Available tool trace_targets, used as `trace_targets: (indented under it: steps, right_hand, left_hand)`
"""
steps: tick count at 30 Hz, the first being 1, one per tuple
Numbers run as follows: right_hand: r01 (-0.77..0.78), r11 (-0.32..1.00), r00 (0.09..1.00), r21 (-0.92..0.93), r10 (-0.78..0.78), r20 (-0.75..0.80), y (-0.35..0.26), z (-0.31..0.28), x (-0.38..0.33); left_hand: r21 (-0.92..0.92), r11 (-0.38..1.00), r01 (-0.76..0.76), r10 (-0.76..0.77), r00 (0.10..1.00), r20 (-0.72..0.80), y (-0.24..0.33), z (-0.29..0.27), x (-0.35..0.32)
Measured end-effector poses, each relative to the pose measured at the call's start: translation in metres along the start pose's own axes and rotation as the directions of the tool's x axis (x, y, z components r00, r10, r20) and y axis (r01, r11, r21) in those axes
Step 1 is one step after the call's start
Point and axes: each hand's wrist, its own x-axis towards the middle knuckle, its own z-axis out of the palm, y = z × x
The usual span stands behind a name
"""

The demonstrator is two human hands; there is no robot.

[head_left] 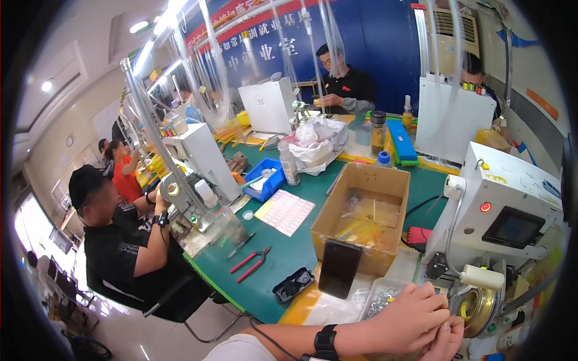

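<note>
At the lower right, my left hand [397,319], with a black band on its wrist, meets my right hand [447,340]. The fingers of both are bent and pressed together at the tips. Whatever they pinch is too small or too covered to make out. Just behind my left hand lies a clear tray [368,296] of small metal parts, partly hidden by the hand. A round brass-coloured wheel [480,310] on the white machine is close to my right hand. A dark phone [339,269] leans upright against the cardboard box [328,231].
The white machine [463,207] with a small screen stands on the right. Red-handled pliers [253,263], a black case [293,285] and a label sheet [285,212] lie on the green table [211,265]. A blue bin [265,180] sits farther back. Other people work around the table.
</note>
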Motion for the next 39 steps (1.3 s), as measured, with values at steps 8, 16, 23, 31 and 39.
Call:
trace_targets:
  steps: [8,16,23,31,39]
  right_hand:
    - [-0.011,1.000,0.999,-0.002,0.011,-0.042,0.003,0.001,-0.001]
    - [-0.079,0.992,0.993,0.100,0.069,0.096,-0.016,0.000,-0.024]
    - [0.606,0.614,0.788,-0.506,-0.377,0.487,-0.022,-0.069,-0.018]
    - [0.672,-0.200,0.518,-0.713,-0.561,0.646,-0.079,-0.025,0.018]
    - [0.642,-0.315,0.545,-0.699,-0.453,0.705,-0.097,-0.016,0.016]
  left_hand:
    - [-0.075,0.994,-0.078,0.079,0.997,0.002,-0.008,0.003,0.000]
    - [-0.208,0.963,-0.174,0.177,0.984,-0.004,-0.015,0.012,-0.005]
    - [-0.237,0.954,-0.183,0.194,0.981,0.025,-0.018,0.019,-0.008]
    - [-0.189,0.954,-0.233,0.229,0.972,-0.044,-0.019,0.026,-0.010]
    - [0.098,0.955,-0.279,0.285,0.957,-0.055,-0.009,0.023,-0.014]
